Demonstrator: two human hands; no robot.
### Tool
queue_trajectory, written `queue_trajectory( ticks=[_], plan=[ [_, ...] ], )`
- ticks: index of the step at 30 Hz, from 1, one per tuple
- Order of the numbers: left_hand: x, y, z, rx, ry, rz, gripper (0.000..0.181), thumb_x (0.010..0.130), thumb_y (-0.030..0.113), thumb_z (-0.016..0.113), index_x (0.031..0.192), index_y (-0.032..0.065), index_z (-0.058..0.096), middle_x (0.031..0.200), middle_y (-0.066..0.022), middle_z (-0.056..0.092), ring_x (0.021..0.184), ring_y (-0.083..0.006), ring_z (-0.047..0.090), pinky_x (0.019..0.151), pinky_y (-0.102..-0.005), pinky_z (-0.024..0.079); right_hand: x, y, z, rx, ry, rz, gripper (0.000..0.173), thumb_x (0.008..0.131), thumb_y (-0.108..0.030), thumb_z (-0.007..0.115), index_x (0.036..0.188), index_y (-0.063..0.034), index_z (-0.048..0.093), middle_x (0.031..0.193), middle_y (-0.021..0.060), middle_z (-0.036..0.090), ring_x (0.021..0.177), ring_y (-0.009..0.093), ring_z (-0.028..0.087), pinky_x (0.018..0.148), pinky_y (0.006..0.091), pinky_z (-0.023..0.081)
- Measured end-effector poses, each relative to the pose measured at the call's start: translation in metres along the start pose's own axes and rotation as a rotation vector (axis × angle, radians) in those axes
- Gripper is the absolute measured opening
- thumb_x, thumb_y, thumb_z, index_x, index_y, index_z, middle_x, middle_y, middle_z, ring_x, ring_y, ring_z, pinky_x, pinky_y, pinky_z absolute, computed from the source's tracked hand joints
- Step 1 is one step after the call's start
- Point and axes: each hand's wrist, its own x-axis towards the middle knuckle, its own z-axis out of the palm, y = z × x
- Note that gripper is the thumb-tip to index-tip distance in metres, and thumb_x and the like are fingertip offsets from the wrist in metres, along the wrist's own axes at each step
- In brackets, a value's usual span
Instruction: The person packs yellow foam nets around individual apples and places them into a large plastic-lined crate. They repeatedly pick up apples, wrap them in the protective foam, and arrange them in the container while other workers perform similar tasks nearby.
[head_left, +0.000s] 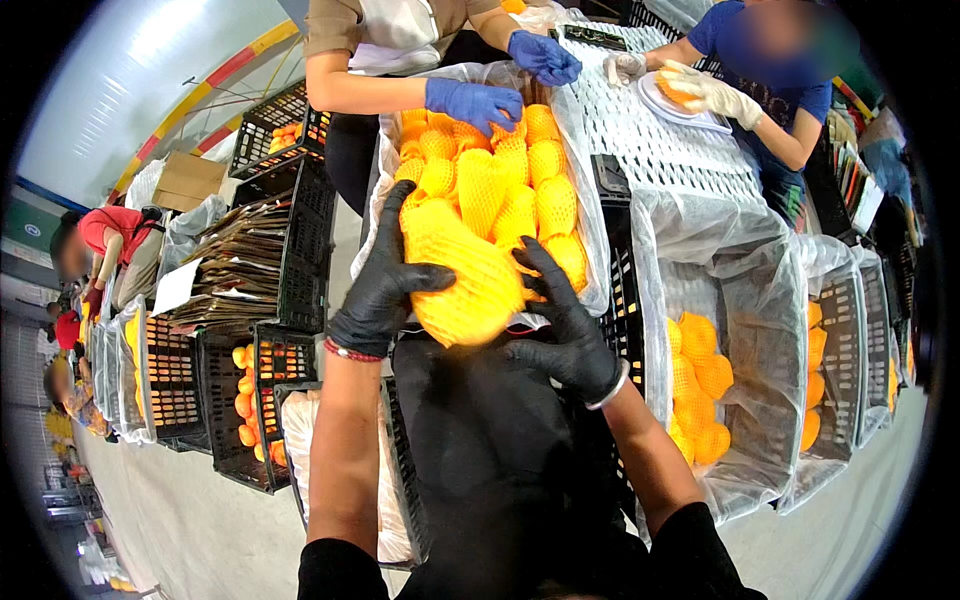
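Note:
In black gloves, my left hand (382, 277) and my right hand (566, 330) are over the near end of a crate (592, 277) lined with thin white sheeting. My left hand holds a large round fruit in a yellow foam net (465, 285), thumb on top and fingers along its far left side. My right hand is spread at the fruit's right side, its fingertips by the netted fruits; whether they press on the large one is unclear. Rows of fruits in yellow foam nets (480, 187) fill the crate beyond. Its lower end is hidden behind the held fruit and my body.
A co-worker's blue-gloved hands (472, 105) reach over the crate's far end. At right, another person in white gloves (705, 90) holds a fruit above a white scale (675, 105). Lined crates (757, 300) stand at right; black crates (307, 247) and a crate of orange fruit (232, 427) at left.

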Motion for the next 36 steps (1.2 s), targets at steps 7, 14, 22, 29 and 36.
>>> queue_trajectory(
  ticks=[7, 14, 22, 29, 36],
  plan=[
    [-0.070, -0.045, 0.037, 0.468, 0.214, 0.257, 0.079, 0.071, 0.009, 0.070, 0.136, 0.0074, 0.026, 0.128, -0.0161, 0.041, 0.117, -0.0242, 0.044, 0.094, -0.0322, 0.041, -0.017, -0.004, 0.018, 0.245, 0.210, -0.102, 0.062, 0.067, 0.009, 0.067, 0.124, -0.0032, 0.044, 0.132, 0.0092, 0.041, 0.119, 0.021, 0.042, 0.100, 0.0346, 0.033],
    [-0.096, -0.052, 0.058, -0.240, 0.198, 0.087, 0.076, 0.064, 0.013, 0.074, 0.129, -0.0008, 0.038, 0.128, -0.0131, 0.044, 0.117, -0.0256, 0.044, 0.100, -0.0355, 0.035, -0.031, -0.003, 0.026, 0.209, 0.468, 0.031, 0.027, 0.079, 0.005, 0.060, 0.105, -0.0008, 0.054, 0.101, 0.0076, 0.060, 0.094, 0.014, 0.056, 0.082, 0.0269, 0.046],
    [-0.095, -0.057, 0.064, -0.382, 0.432, 0.125, 0.022, 0.090, 0.015, 0.051, 0.106, 0.0007, 0.054, 0.101, -0.0071, 0.057, 0.094, -0.0141, 0.054, 0.083, -0.0272, 0.045, -0.028, 0.008, 0.032, -0.084, 0.548, 0.024, 0.011, 0.087, -0.009, 0.055, 0.093, -0.0011, 0.059, 0.087, 0.0050, 0.062, 0.076, 0.010, 0.058, 0.069, 0.0232, 0.047],
    [-0.097, -0.063, 0.063, -0.348, 0.428, 0.103, 0.022, 0.092, 0.017, 0.045, 0.107, 0.0024, 0.053, 0.104, -0.0070, 0.056, 0.095, -0.0137, 0.054, 0.083, -0.0283, 0.044, -0.026, 0.001, 0.035, 0.302, 0.391, 0.121, 0.024, 0.092, -0.018, 0.046, 0.099, 0.0002, 0.060, 0.095, 0.0091, 0.063, 0.084, 0.014, 0.060, 0.076, 0.0278, 0.047],
    [-0.099, -0.048, 0.056, 0.280, 0.612, 0.203, 0.024, 0.091, 0.020, 0.047, 0.097, -0.0005, 0.057, 0.093, -0.0107, 0.058, 0.089, -0.0191, 0.055, 0.079, -0.0318, 0.043, -0.031, -0.022, 0.055, 0.356, 0.312, 0.198, 0.037, 0.082, -0.003, 0.059, 0.116, 0.0028, 0.046, 0.106, 0.0096, 0.056, 0.097, 0.018, 0.055, 0.086, 0.0302, 0.044]
  ],
)
